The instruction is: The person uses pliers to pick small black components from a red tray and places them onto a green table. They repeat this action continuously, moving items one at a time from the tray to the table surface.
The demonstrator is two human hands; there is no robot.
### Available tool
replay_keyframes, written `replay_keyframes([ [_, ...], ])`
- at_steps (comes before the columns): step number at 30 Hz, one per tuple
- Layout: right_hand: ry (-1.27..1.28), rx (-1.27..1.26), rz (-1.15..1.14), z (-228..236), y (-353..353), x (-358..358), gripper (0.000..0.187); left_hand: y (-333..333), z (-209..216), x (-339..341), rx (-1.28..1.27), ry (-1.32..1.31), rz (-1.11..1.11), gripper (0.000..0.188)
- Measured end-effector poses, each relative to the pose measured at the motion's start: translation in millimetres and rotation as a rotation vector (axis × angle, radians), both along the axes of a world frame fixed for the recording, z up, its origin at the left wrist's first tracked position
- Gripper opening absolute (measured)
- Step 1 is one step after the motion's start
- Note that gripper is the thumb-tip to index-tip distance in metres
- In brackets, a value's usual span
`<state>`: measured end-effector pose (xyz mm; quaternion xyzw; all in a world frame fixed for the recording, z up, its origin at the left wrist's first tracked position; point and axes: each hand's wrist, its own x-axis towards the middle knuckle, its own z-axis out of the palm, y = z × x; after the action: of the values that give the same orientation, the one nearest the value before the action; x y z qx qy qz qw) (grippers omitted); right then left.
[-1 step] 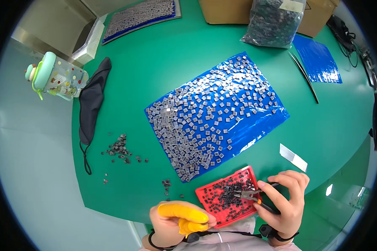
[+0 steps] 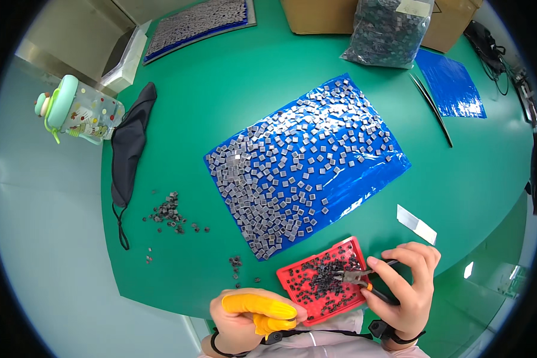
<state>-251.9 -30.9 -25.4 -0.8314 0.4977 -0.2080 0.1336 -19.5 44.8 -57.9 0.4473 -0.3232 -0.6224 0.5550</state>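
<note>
Right hand: your right hand (image 2: 403,289) is closed around a pair of pliers (image 2: 353,276), metal-headed, with black and orange handles; the pliers' head reaches over the right rim of the tray, its tips among the dark parts. Whether the tips pinch a part, you cannot tell from this view.

Left hand: your left hand (image 2: 247,310), yellow covers on two digits, fingers drawn together at the tray's near left edge. Whether it pinches anything, you cannot tell.

Tray: one red tray (image 2: 360,252), shallow, set aslant at the near side of the green table (image 2: 179,143), between your hands. Contents: many small black parts (image 2: 325,280), densest in the middle.

Sheet: one glossy blue sheet (image 2: 355,188), just beyond the tray. On it, many grey square pieces (image 2: 259,206), crowded at your left, sparser toward the right.

Loose: a heap of dark pieces (image 2: 168,209) left of the sheet; a smaller cluster (image 2: 235,262) nearer the tray.

Surroundings: at your left, a black cloth item (image 2: 130,140) with a cord loop, beside a clear bottle (image 2: 95,113); at your right, dark tweezers (image 2: 434,113) and a pale strip (image 2: 416,224).
</note>
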Motion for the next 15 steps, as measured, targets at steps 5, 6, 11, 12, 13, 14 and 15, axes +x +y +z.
replay_keyframes([
  [5, 0.034, -0.048, -0.209, -7.0, -3.6, -2.4, 0.052, -0.5, 12.7, -12.7, -0.030, -0.278, 0.158, 0.009],
  [6, 0.051, -0.018, -0.217, -7.5, -4.1, -5.5, 0.052, -1.3, 14.3, -12.7, -0.031, -0.332, 0.134, 0.011],
  [11, 0.184, 0.002, -0.277, -15.5, -3.6, -13.3, 0.065, -5.8, 17.4, -15.5, -0.142, -0.483, 0.101, 0.014],
  [12, 0.233, -0.042, -0.277, -16.1, -5.5, -11.3, 0.073, -10.0, 18.1, -13.7, -0.219, -0.565, 0.062, 0.015],
  [13, 0.282, -0.087, -0.276, -17.3, -6.6, -9.7, 0.081, -12.9, 20.6, -12.9, -0.227, -0.612, 0.044, 0.015],
  [14, 0.306, -0.090, -0.294, -21.2, -5.2, -12.2, 0.097, -15.1, 24.3, -12.2, -0.234, -0.660, 0.028, 0.015],
  [15, 0.254, -0.116, -0.282, -19.8, -3.6, -13.2, 0.092, -15.7, 26.8, -11.3, -0.242, -0.709, 0.012, 0.014],
])
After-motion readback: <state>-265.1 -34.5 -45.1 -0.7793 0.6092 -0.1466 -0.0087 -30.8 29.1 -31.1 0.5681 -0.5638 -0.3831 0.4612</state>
